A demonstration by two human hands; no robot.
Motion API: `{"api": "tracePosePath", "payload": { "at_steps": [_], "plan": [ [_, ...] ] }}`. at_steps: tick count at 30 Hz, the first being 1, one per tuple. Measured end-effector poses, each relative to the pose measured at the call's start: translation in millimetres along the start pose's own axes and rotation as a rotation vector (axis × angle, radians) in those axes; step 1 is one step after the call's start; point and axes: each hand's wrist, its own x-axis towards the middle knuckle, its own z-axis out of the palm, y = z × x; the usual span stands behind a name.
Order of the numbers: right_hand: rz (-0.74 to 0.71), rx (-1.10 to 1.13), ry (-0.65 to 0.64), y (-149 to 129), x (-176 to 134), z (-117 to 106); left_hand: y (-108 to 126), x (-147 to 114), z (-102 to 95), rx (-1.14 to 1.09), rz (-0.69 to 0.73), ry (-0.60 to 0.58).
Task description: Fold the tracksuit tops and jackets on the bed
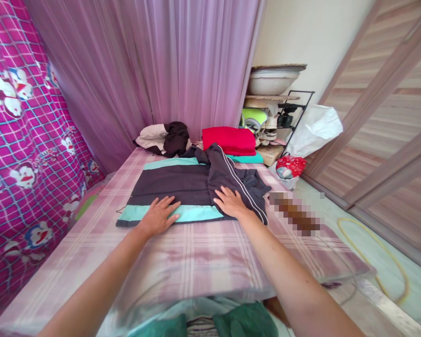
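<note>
A dark garment with turquoise bands and white piping, which looks like a jacket, lies spread on a table with a plaid cloth. Its right part is folded over itself, with the white-piped strip running slantwise. My left hand lies flat on the near turquoise band, fingers apart. Farther right, my right hand rests with spread fingers on the dark folded part. Neither hand grips the fabric.
Behind the garment are a folded red cloth on a turquoise one and a crumpled black-and-white garment. A shelf rack with basins stands back right. A yellow hose lies on the floor. A pixelated patch hides something at the table's right edge.
</note>
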Motion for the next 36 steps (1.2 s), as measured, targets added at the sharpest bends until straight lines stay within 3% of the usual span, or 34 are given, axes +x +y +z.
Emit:
{"api": "tracePosePath", "payload": {
  "at_steps": [2,4,9,15,20,24,29,32,36],
  "plan": [
    [0.026,0.022,-0.099,2,6,11,3,1,11.1,-0.011,-0.024,-0.035],
    [0.025,0.034,-0.106,8,9,14,1,0,17.5,-0.020,-0.028,-0.038],
    [0.096,-0.053,0.200,23,19,6,-1,-2,18.3,-0.020,-0.033,-0.029],
    [0.146,-0.026,-0.057,44,37,7,-4,-3,18.7,-0.032,-0.024,-0.041],
    [0.165,0.022,0.260,60,35,14,-16,12,0.6,-0.075,0.002,-0.094],
    [0.179,0.139,0.421,73,32,25,-13,61,-41.4,-0.033,-0.030,-0.058],
    [0.193,0.228,0.463,74,33,32,18,163,-92.7,0.109,0.038,0.127],
    [0.199,0.233,0.469,71,32,32,37,227,-108.5,0.179,0.054,0.192],
    [0.222,0.235,0.486,68,31,34,51,301,-108.9,0.232,0.020,0.179]
  ]
}}
